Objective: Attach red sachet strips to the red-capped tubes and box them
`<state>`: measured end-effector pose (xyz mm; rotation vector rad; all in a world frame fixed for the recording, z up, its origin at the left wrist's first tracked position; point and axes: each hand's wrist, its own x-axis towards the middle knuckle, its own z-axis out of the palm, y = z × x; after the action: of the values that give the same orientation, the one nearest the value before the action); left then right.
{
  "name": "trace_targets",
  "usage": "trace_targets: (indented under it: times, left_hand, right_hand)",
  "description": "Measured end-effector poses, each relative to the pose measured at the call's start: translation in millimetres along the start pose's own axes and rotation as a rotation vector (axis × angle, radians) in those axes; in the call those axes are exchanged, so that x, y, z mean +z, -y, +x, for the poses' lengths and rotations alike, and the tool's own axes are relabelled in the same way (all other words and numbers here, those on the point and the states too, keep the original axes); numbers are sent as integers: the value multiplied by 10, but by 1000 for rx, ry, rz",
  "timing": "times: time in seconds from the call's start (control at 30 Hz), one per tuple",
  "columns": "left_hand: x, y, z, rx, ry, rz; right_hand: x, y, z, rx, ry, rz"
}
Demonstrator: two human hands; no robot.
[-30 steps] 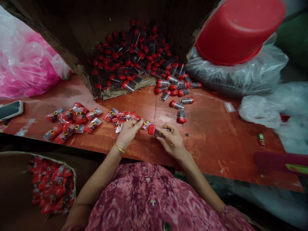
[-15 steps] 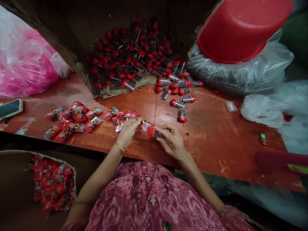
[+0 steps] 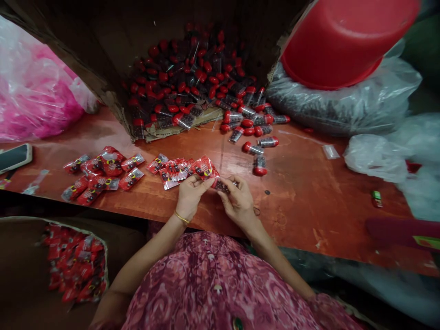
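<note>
Between the thumb and fingers of my left hand is pinched a red printed packet, partly clear. My right hand grips a small clear bottle with a red cap and dark contents. The bottle's capped end meets the packet's edge; whether it is inside the opening I cannot tell, as fingers cover it. Just left of my hands lies a fanned stack of flat red packets. Further left, several filled packets are heaped on the table.
A cardboard box lying on its side spills red-capped bottles onto the red-brown table. At right, a red tub rests on a plastic bag. A phone lies far left. Below is a box of filled packets.
My left hand has lifted a packet off the stack and moved right. My right hand has brought the bottle slightly left, against that packet.
</note>
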<state>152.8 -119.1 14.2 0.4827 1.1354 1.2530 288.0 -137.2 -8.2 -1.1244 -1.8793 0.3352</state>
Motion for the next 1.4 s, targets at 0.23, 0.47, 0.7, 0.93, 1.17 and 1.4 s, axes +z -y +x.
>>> trace_targets:
  times: [0.23, 0.47, 0.7, 0.93, 1.17, 1.4]
  left_hand:
    - [90, 39, -81, -72, -39, -143]
    - [55, -21, 36, -45, 34, -85]
    - [17, -168, 85, -40, 4, -53]
    - [4, -2, 17, -33, 185, 14]
    - [-61, -16, -35, -88, 214, -83]
    - [-276, -180, -22, -195, 64, -182]
  right_hand:
    - [119, 76, 8, 70, -82, 4]
    - [215, 161, 80, 170, -96, 168]
    - [236, 151, 67, 625, 47, 644]
    - [245, 272, 186, 739, -6, 732]
    - [237, 161, 158, 794, 135, 876]
    - [551, 169, 352, 600, 122, 585]
